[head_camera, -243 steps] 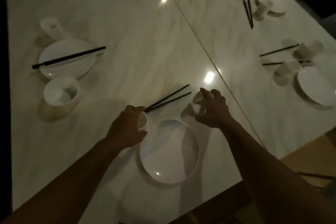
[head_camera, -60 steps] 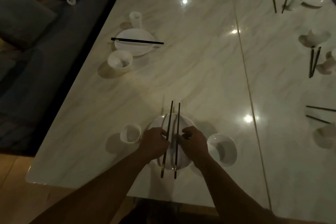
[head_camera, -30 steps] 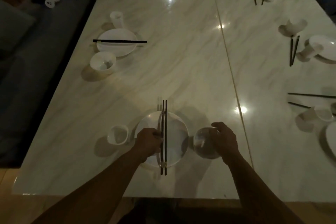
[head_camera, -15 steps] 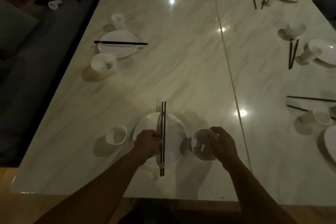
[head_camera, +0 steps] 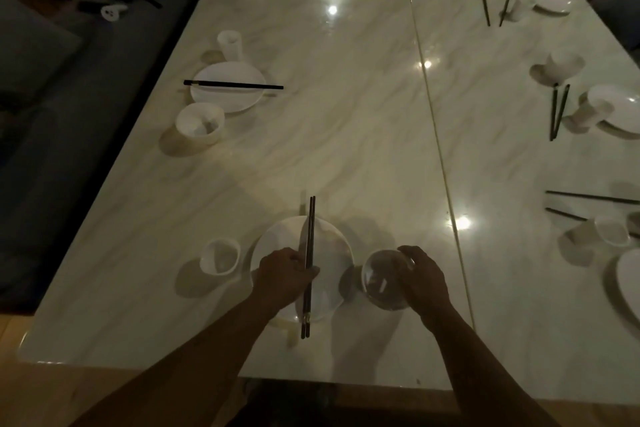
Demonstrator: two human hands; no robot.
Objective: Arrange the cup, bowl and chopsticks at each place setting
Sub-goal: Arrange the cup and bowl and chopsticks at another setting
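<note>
Cup (head_camera: 221, 255) stands left of a white plate (head_camera: 273, 239) on the marble table (head_camera: 346, 149). The left hand (head_camera: 284, 274) pinches the chopsticks (head_camera: 310, 236) laid across the plate (side by side, touching). The right hand (head_camera: 424, 279) grips a tilted bowl (head_camera: 384, 282) just beside the plate.

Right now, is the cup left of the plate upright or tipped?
Upright: the cup stands on the table, open mouth up, apart from the plate.

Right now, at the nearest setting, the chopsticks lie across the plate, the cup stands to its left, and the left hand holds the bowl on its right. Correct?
One slip: the head view shows the right hand holding the bowl; the left hand pinches the chopsticks. They do lie across the plate, cup to its left.
</note>
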